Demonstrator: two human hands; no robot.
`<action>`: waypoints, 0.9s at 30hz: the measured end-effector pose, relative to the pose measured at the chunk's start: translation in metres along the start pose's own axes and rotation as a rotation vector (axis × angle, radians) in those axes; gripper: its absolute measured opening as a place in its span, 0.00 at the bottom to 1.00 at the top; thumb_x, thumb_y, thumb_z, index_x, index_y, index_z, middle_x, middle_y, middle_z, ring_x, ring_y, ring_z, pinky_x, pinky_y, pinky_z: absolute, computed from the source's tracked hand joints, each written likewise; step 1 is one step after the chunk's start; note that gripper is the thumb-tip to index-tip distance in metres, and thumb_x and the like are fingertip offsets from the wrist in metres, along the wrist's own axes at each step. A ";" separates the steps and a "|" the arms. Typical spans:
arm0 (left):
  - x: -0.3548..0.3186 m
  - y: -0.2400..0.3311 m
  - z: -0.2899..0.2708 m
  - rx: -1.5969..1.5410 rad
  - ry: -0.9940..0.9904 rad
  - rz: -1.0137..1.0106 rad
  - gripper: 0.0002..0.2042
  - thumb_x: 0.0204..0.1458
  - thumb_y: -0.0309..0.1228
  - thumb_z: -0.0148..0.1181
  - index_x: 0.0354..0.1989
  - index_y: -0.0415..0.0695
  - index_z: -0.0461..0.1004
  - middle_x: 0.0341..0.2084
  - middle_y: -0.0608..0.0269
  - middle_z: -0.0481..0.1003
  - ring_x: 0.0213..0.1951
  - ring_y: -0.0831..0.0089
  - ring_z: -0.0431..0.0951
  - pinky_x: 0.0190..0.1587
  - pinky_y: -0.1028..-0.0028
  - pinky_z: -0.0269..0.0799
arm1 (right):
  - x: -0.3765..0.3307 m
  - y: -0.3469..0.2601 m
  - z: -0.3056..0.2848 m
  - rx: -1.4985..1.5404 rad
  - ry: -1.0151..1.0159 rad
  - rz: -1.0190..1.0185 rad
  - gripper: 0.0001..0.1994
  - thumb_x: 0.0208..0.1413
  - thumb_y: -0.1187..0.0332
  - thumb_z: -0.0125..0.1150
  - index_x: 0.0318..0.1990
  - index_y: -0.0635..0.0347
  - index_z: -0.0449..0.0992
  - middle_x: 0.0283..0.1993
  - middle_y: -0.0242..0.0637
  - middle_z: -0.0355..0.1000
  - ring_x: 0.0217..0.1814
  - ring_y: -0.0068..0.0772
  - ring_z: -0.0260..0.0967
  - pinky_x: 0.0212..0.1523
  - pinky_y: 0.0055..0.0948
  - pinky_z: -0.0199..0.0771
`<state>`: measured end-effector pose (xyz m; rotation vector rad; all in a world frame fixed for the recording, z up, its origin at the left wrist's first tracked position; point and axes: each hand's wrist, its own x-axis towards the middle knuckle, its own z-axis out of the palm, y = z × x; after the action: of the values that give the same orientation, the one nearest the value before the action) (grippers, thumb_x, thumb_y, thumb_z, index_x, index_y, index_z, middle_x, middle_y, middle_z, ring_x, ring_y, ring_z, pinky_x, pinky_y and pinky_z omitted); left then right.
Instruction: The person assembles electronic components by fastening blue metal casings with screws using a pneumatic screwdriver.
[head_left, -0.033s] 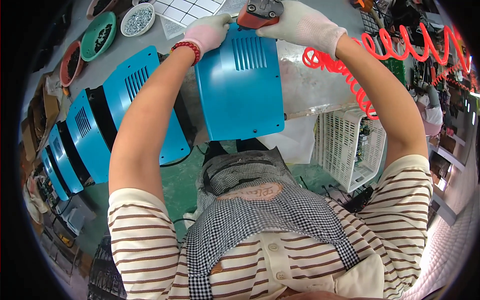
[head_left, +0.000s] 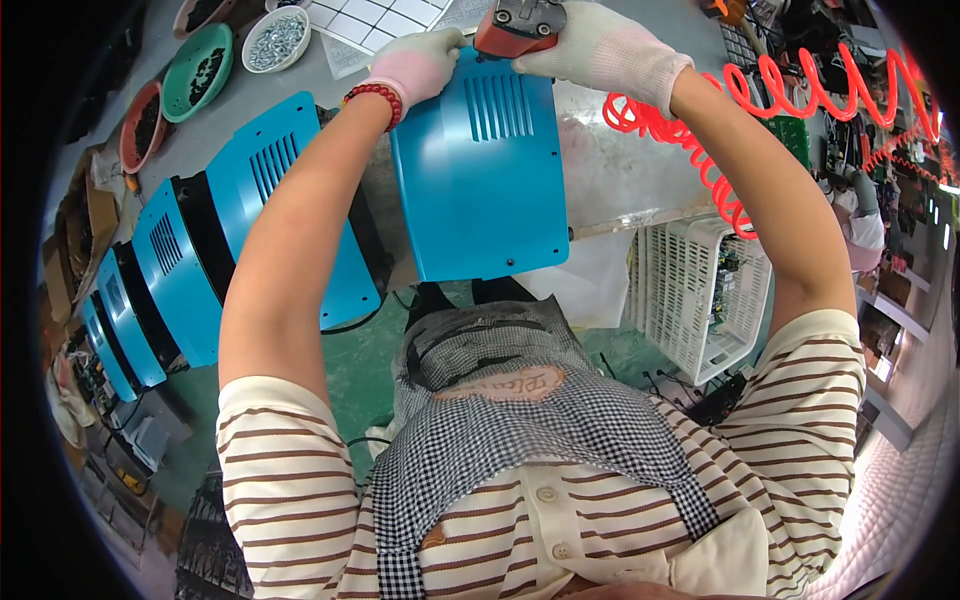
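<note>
A glossy blue louvred cover (head_left: 485, 190) sits on a casing on the bench in front of me, small holes along its edges. At its far edge, my right hand (head_left: 605, 55), in a whitish knit glove, is wrapped round a red and black power screwdriver (head_left: 520, 28). The tool's tip is hidden, down by the edge screw holes. My left hand (head_left: 415, 65), gloved and wearing a red bead bracelet (head_left: 378, 97), lies on the cover's far left corner. Its fingers are curled together beside the tool; what they pinch, if anything, is hidden.
More blue-covered units (head_left: 265, 165) line up to my left. Beyond them stand a bowl of silver screws (head_left: 277, 42), a green bowl (head_left: 212, 48) and a red bowl (head_left: 135, 150) of dark parts. A red coiled hose (head_left: 770, 85) hangs right, above a white crate (head_left: 690, 320).
</note>
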<state>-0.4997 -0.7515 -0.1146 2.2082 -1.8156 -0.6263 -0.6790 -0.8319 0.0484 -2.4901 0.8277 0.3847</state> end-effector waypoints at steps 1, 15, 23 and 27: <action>0.000 0.000 0.000 0.010 -0.002 -0.010 0.16 0.62 0.38 0.46 0.57 0.55 0.70 0.44 0.53 0.78 0.47 0.52 0.76 0.52 0.58 0.71 | 0.000 0.000 0.000 0.010 0.009 -0.016 0.20 0.48 0.54 0.64 0.45 0.56 0.78 0.39 0.51 0.77 0.44 0.51 0.76 0.46 0.40 0.74; -0.002 0.006 0.001 0.050 0.002 -0.053 0.16 0.62 0.37 0.42 0.55 0.58 0.73 0.45 0.60 0.79 0.48 0.59 0.78 0.51 0.60 0.74 | 0.008 0.014 0.010 0.157 -0.044 -0.038 0.22 0.48 0.58 0.68 0.50 0.56 0.77 0.42 0.47 0.78 0.43 0.41 0.76 0.47 0.35 0.75; -0.002 0.004 0.005 0.042 0.039 -0.039 0.15 0.62 0.38 0.45 0.54 0.54 0.71 0.42 0.55 0.79 0.46 0.54 0.78 0.50 0.58 0.73 | 0.023 0.034 0.023 0.466 -0.234 0.105 0.13 0.44 0.67 0.72 0.38 0.57 0.78 0.24 0.26 0.72 0.22 0.19 0.66 0.22 0.25 0.69; -0.004 0.002 0.007 0.051 0.064 -0.034 0.15 0.62 0.38 0.45 0.54 0.54 0.71 0.43 0.55 0.79 0.46 0.54 0.78 0.51 0.58 0.73 | 0.024 0.032 0.018 0.405 -0.236 0.139 0.11 0.44 0.68 0.71 0.36 0.59 0.78 0.24 0.27 0.72 0.23 0.20 0.66 0.23 0.25 0.69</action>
<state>-0.5051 -0.7471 -0.1197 2.2689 -1.7853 -0.5153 -0.6817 -0.8560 0.0119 -1.9790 0.8834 0.4936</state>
